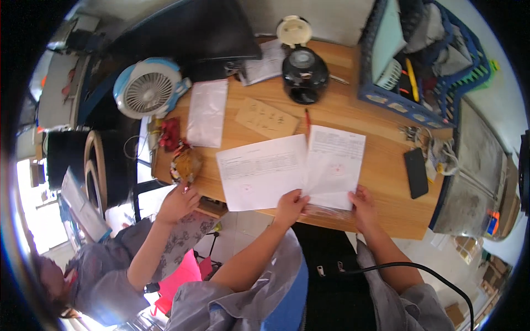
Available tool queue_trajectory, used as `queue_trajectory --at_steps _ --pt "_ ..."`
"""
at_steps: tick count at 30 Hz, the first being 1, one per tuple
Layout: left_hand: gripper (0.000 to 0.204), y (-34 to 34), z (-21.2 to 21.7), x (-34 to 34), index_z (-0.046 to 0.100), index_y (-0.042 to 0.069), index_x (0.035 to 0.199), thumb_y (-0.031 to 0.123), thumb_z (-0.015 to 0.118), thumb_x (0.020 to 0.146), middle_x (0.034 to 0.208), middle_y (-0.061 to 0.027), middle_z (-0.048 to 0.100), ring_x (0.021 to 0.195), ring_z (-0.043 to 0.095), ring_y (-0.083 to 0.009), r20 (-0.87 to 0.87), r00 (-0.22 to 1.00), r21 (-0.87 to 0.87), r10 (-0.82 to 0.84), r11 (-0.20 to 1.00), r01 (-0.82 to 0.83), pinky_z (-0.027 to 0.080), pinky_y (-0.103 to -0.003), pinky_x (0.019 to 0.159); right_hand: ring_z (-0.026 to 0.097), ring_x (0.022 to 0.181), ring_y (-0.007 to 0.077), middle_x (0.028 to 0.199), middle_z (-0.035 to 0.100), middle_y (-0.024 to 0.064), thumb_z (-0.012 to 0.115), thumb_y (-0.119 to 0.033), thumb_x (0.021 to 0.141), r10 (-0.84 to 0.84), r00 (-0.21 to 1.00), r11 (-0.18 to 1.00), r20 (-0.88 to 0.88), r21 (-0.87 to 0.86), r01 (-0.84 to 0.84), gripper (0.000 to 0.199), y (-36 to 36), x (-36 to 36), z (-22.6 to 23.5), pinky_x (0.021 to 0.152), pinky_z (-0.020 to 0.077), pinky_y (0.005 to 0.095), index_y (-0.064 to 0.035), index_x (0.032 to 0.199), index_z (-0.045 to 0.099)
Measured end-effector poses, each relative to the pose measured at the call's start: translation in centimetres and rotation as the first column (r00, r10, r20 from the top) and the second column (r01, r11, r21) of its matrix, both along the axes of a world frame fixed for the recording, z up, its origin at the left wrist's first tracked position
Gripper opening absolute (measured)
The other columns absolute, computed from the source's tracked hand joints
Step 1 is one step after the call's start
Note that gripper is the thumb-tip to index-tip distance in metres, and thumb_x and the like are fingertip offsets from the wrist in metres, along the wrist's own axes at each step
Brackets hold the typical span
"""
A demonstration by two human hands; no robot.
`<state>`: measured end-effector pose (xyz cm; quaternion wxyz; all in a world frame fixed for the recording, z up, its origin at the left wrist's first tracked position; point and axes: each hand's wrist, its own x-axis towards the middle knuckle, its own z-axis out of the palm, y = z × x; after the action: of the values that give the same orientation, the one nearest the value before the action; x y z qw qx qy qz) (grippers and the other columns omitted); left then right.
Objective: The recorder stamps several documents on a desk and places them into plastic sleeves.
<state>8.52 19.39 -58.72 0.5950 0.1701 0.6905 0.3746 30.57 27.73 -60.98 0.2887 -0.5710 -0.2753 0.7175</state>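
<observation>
Two printed white papers are in front of me above the wooden table. My left hand [291, 208] pinches the lower edge where they meet, its thumb on top. The wide sheet [259, 174] reaches out to the left, while the narrower, creased sheet [335, 165] lies to the right, each with a faint reddish stamp. My right hand [363, 207] grips the narrower sheet by its lower right edge. Some clear plastic [329, 212] shows beneath that sheet, between my hands. Whether either hand also holds the plastic is hidden.
At left, a co-worker's hand [179, 203] touches a brown-and-patterned bundle [185, 164]. The wooden table [386, 182] carries a brown envelope [268, 117], plastic sleeve [207, 113], red pen [307, 118], black phone [415, 172], keys [414, 132], black round container [305, 77], blue-white fan [149, 88] and blue basket [403, 105].
</observation>
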Motion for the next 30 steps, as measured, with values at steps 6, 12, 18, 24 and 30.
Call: queue_trajectory --at_steps 6,12,18,24,30 --pt "0.013 -5.5 -0.4 -4.4 0.061 0.005 0.088 0.018 0.061 0.088 0.077 -0.0033 0.061 0.076 0.06 -0.0125 -0.368 0.901 0.087 0.228 0.974 -0.211 0.048 -0.029 0.067 0.058 0.087 0.0142 0.101 0.061 0.0022 0.058 -0.006 0.087 0.103 0.992 0.95 0.067 -0.304 -0.078 0.028 0.4 0.8 2.3 0.066 0.0498 0.0298 -0.0113 0.115 0.056" --pt "0.012 -16.1 -2.6 -13.4 0.059 0.005 0.092 0.016 0.061 0.087 0.08 -0.0024 0.058 0.075 0.054 -0.0141 -0.659 0.496 0.03 0.565 0.679 -0.734 0.044 -0.029 0.07 0.059 0.096 0.0198 0.106 0.06 0.0043 0.055 -0.002 0.087 -0.144 0.99 0.935 0.005 -0.326 0.137 0.033 0.8 2.2 2.3 0.077 0.0531 0.0374 -0.0164 0.116 0.052" --pt "0.019 -12.7 2.3 -13.6 0.06 0.002 0.101 0.017 0.059 0.09 0.086 -0.0044 0.062 0.079 0.057 -0.0114 -0.216 0.841 0.138 0.495 0.869 -0.476 0.047 -0.028 0.073 0.059 0.103 0.0219 0.108 0.061 0.0056 0.054 0.001 0.085 -0.074 0.996 0.962 -0.04 -0.265 0.061 0.032 -0.6 0.1 8.0 0.086 0.0505 0.0351 -0.0078 0.116 0.053" --pt "0.034 -2.9 7.1 -10.7 0.056 0.005 0.109 0.034 0.059 0.091 0.099 -0.0074 0.063 0.084 0.06 -0.0135 0.633 0.754 0.079 0.179 0.953 -0.292 0.05 -0.028 0.076 0.056 0.081 0.0118 0.091 0.061 0.002 0.055 -0.008 0.089 0.595 0.747 0.794 0.297 -0.072 -0.604 0.029 -1.9 -2.5 12.6 0.073 0.0488 0.0279 -0.0044 0.118 0.057" --pt "0.028 2.3 10.1 -10.5 0.053 0.003 0.118 0.01 0.057 0.091 0.114 -0.0083 0.061 0.1 0.06 -0.0189 0.628 0.753 0.153 0.197 0.917 -0.367 0.051 -0.035 0.087 0.06 0.097 0.018 0.104 0.062 0.0101 0.059 -0.016 0.091 0.29 0.957 0.957 0.014 -0.028 -0.289 0.024 -5.4 -1.8 15.3 0.085 0.0501 0.0326 -0.001 0.11 0.055"
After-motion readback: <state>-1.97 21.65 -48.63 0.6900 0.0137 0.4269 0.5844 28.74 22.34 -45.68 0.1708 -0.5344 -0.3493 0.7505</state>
